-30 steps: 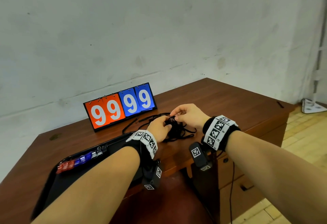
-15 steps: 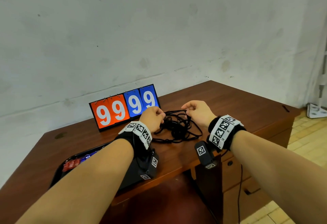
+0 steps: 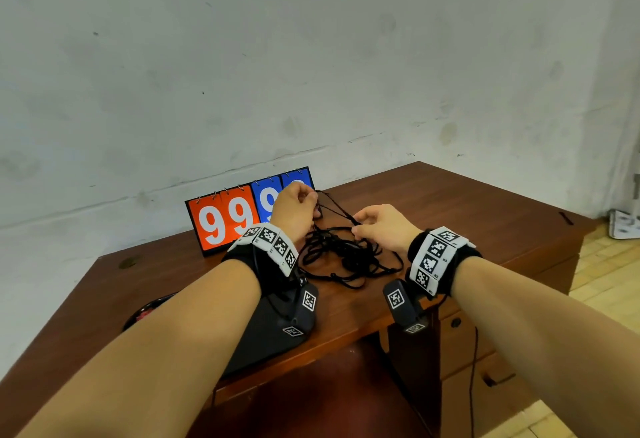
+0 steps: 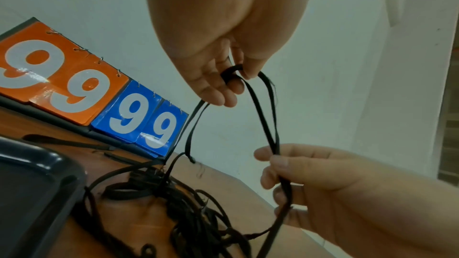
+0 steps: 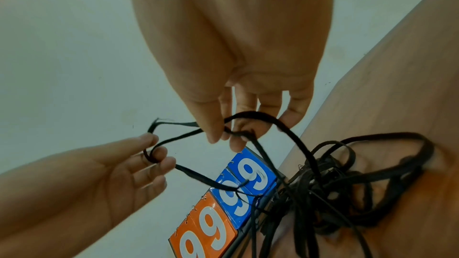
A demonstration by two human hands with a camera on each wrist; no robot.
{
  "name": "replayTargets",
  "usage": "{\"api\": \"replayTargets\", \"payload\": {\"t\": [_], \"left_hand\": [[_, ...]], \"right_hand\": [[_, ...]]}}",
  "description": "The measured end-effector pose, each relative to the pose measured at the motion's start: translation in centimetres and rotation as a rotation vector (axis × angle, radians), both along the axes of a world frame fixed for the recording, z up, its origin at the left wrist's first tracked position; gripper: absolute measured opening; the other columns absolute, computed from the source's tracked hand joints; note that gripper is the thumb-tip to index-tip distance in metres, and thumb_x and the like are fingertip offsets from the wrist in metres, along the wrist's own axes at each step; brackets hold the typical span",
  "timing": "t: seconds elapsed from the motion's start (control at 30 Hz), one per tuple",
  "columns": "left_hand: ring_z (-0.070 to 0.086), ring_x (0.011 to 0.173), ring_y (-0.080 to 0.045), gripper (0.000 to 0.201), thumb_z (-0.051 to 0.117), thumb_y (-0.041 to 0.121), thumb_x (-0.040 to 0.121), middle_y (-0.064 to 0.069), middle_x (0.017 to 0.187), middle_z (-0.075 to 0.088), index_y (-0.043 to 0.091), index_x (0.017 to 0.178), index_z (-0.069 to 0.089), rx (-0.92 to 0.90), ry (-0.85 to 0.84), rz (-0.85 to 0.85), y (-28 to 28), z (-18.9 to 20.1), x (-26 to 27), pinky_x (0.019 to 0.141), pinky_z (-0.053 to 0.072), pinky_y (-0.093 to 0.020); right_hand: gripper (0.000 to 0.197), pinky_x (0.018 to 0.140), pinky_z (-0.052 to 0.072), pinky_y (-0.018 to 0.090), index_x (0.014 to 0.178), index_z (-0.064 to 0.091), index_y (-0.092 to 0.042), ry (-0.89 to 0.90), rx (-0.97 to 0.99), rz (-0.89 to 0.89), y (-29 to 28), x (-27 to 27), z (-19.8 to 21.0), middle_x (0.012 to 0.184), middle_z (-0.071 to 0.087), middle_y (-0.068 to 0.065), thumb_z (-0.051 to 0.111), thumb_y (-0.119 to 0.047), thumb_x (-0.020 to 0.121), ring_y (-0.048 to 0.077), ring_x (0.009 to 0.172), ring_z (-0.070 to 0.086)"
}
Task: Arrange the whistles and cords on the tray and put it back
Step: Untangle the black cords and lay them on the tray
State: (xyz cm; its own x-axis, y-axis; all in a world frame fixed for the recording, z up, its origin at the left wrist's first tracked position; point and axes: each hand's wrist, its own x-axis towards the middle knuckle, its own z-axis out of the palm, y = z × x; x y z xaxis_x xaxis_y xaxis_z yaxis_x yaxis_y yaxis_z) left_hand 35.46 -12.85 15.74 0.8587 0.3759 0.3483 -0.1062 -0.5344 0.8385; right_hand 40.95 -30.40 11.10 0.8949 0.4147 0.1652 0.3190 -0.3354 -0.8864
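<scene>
We're mid-untangle: left hand (image 3: 294, 210) is raised with one black cord (image 4: 263, 109) looped over its fingers, right hand (image 3: 382, 226) pinches the same cord lower down. The remaining cords (image 3: 346, 254) sit knotted on the desk (image 3: 485, 209), just right of the tray (image 4: 32, 193). Likely next: work this one free without tightening the knot. The wrist views show the finger loop; the head view hides it. Whistles aren't clearly visible.

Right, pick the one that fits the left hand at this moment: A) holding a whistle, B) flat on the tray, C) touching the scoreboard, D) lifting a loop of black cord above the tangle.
D: the left hand pinches a loop of cord raised above the tangle, with the right hand pinching the same cord lower down.
</scene>
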Motion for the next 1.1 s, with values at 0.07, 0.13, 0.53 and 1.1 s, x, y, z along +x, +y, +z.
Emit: {"api": "replayTargets", "payload": {"t": [0.07,0.13,0.53,1.1], "left_hand": [[0.07,0.083,-0.018,0.012,0.049,0.018,0.098,-0.009,0.095,0.069,0.017,0.089,0.057,0.008,-0.034,0.0,0.2,0.6,0.0,0.08,0.059,-0.043],[0.069,0.089,-0.024,0.015,0.051,0.019,0.096,-0.008,0.094,0.07,0.022,0.083,0.057,0.009,-0.048,0.005,0.5,1.0,-0.1,0.085,0.057,-0.046],[0.068,0.067,-0.011,0.01,0.058,0.015,0.095,-0.003,0.08,0.07,0.008,0.096,0.065,0.032,-0.016,-0.147,-1.3,2.2,-0.6,0.061,0.055,-0.026],[0.061,0.065,-0.018,0.047,0.055,0.0,0.089,-0.002,0.125,0.056,0.018,0.133,0.051,-0.081,0.294,-0.155,1.7,-2.9,1.7,0.052,0.047,-0.027]], "right_hand": [[0.013,0.07,0.053,0.027,0.102,0.07,-0.007,0.026,0.013,-0.008,0.2,0.1,0.0,0.084,0.071,0.009,0.066,-0.01,0.09,0.017,0.071,0.062],[0.012,0.069,0.053,0.033,0.097,0.071,-0.005,0.035,0.017,-0.019,0.3,0.2,0.1,0.077,0.068,0.008,0.061,-0.009,0.092,0.019,0.066,0.058],[0.031,0.073,0.052,0.032,0.107,0.061,-0.006,-0.113,0.167,0.159,3.7,-1.9,3.0,0.091,0.07,0.009,0.07,-0.013,0.078,0.025,0.079,0.067],[0.017,0.056,0.054,0.028,0.093,0.068,-0.004,0.332,0.586,0.103,3.8,0.6,3.7,0.075,0.065,0.013,0.052,-0.004,0.097,0.019,0.062,0.062]]}}
